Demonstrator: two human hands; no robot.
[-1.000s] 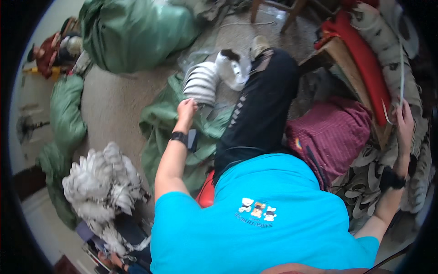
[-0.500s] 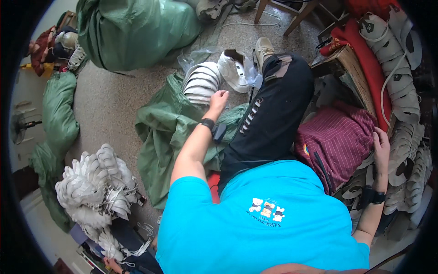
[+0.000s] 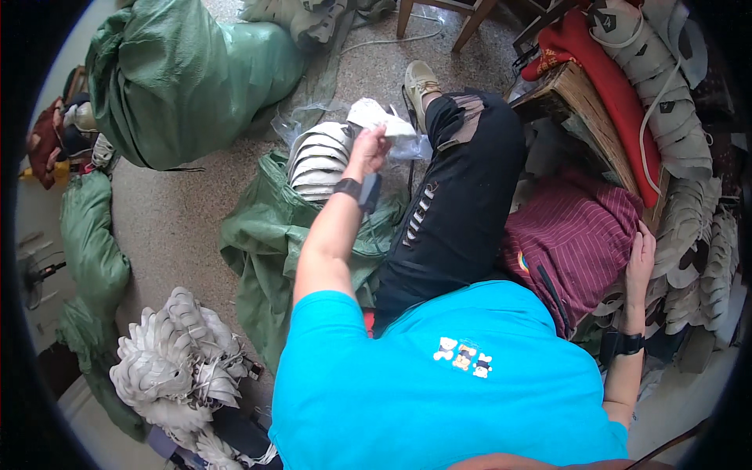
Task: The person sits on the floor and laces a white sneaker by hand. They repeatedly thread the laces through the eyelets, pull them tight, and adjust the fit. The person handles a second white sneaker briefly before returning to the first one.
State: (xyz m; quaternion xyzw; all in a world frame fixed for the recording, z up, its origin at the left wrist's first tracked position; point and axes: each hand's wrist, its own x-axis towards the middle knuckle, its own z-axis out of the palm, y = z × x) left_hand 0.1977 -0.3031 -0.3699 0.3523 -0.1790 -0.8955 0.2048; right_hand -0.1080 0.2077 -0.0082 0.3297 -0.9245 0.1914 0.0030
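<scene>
My left hand (image 3: 369, 149) is closed on the edge of a white shoe upper (image 3: 376, 116), which tilts above the floor. Just beside it, a nested row of white shoe uppers (image 3: 319, 160) lies at the mouth of a green woven sack (image 3: 262, 254). Over at the right, my right hand (image 3: 641, 262) rests with fingers extended along the edge of a maroon striped cloth (image 3: 576, 235). Its fingers hold nothing that I can make out.
A large full green sack (image 3: 184, 86) stands at the far left. Bundled whitish shoe parts (image 3: 176, 360) are heaped at the near left. To the right are a wooden box (image 3: 595, 117), a red cloth (image 3: 619, 102) and rows of grey shoe uppers (image 3: 666, 117). Chair legs (image 3: 470, 27) stand at the back.
My left hand has reached forward and taken hold of the white shoe upper, tipping it toward the nested row. My right hand stays by the maroon cloth. The whole view has shifted slightly.
</scene>
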